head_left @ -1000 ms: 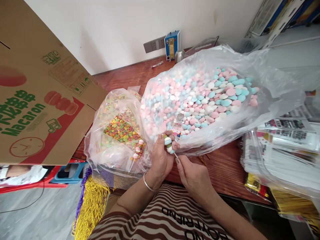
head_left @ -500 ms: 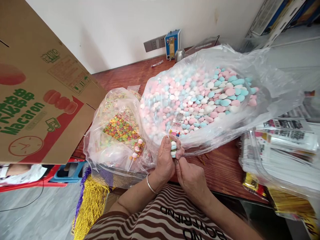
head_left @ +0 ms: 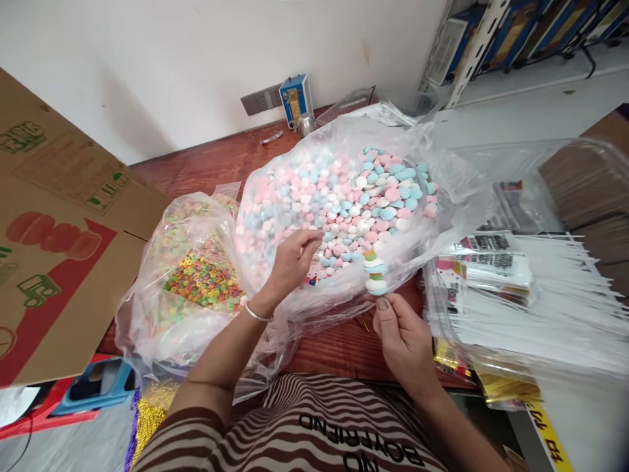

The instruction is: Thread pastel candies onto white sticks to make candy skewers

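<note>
My right hand (head_left: 403, 337) pinches the lower end of a candy skewer (head_left: 376, 275) between thumb and fingers. White and pale blue discs alternate with green and orange pieces on the skewer, which stands upright. My left hand (head_left: 293, 262) hangs over a large clear plastic bag of pink, white and blue disc candies (head_left: 388, 196). Its fingers reach forward, slightly curved, with nothing visible in them. Beneath that hand lies a small printed packet (head_left: 313, 278), partly hidden. Left of it sits another clear bag, of small colourful ring candies (head_left: 204, 278).
A printed cardboard box (head_left: 63, 229) rises at the left. At the right a clear plastic tub (head_left: 442, 314) holds white sticks (head_left: 545, 295) and printed packaging. A blue device (head_left: 296, 101) and a metal cup (head_left: 306, 123) stand by the wall on the wooden table (head_left: 196, 164).
My hands have parted. The left has let go of the skewer and moved left over the disc candies; the right has carried the skewer rightward. The view has turned to the right.
</note>
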### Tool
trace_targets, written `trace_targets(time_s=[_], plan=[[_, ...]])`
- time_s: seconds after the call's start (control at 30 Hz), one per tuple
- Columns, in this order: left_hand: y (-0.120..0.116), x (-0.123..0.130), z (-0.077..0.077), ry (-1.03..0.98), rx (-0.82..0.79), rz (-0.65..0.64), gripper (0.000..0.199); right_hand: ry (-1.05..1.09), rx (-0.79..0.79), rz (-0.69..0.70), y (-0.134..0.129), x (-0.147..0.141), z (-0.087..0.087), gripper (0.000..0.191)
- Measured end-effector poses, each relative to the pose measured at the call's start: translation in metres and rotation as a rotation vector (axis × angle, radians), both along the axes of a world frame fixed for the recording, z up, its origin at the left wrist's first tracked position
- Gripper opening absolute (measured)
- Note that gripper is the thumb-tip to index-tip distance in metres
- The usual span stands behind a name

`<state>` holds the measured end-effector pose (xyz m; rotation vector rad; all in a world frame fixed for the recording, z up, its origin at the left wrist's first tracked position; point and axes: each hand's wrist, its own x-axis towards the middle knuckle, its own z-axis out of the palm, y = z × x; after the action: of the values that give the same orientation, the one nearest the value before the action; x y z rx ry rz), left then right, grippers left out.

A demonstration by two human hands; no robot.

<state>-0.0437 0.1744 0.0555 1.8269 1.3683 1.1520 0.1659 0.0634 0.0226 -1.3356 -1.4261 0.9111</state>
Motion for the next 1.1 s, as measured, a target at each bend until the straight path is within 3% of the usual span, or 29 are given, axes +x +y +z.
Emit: trace_targets(time_s=[0.1,0.23,0.33,0.47,0.57,0.63,0.77,0.9,1.1], plan=[[0.039,-0.003,-0.010,0.497,0.078,-0.137,0.021,0.050,-0.033,-0.023,0.001,0.011,-0.003,0.028],[0.067,0.004,-0.029,0.977,0.146,-0.379,0.021,0.054,-0.022,-0.026,0.004,0.016,-0.005,0.026],[0.072,0.006,-0.033,1.134,0.206,-0.470,0.013,0.055,-0.005,-0.001,0.005,0.016,-0.007,0.023],[0.062,0.005,-0.026,1.200,0.235,-0.524,0.011,0.029,0.016,0.010,0.008,0.017,-0.009,0.023],[0.053,0.004,-0.019,1.126,0.179,-0.500,0.014,0.013,0.025,0.018,0.010,0.017,-0.010,0.023],[0.052,0.003,-0.015,0.974,0.071,-0.402,0.013,0.016,0.026,0.025,0.011,0.018,-0.012,0.022],[0.071,0.003,-0.012,0.408,-0.215,-0.179,0.010,0.009,0.034,0.020,0.012,0.018,-0.014,0.021],[0.098,0.011,-0.021,-0.070,-0.416,-0.055,0.014,-0.007,0.037,0.019,0.012,0.019,-0.014,0.022],[0.101,0.023,-0.026,-0.148,-0.579,0.056,0.015,-0.013,0.032,0.012,0.012,0.018,-0.013,0.022]])
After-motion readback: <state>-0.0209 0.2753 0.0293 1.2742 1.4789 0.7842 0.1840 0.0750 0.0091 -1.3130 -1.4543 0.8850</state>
